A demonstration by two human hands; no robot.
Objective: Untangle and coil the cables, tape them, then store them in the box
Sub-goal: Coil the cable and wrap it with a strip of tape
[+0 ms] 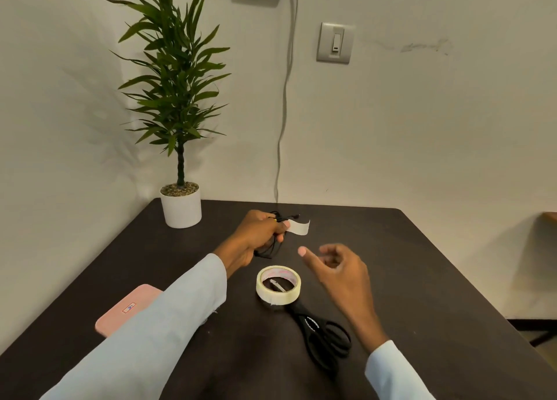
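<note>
The dark surface (422,264) runs off the bottom and side edges, and the pink box (128,307) at its left is half hidden behind the left sleeve (144,333). The black scissors (327,338) lie with their blades toward the tape roll (278,284), tips tucked under its rim. The left hand (256,237) grips the coiled black cable (271,243), most of the coil buried in the closed fingers; its long axis runs near to far, a plug end poking right. A white tape strip (300,227) sticks out rightward from the fingertips. The right hand (337,267) hovers open, holding nothing, just right of the coil.
</note>
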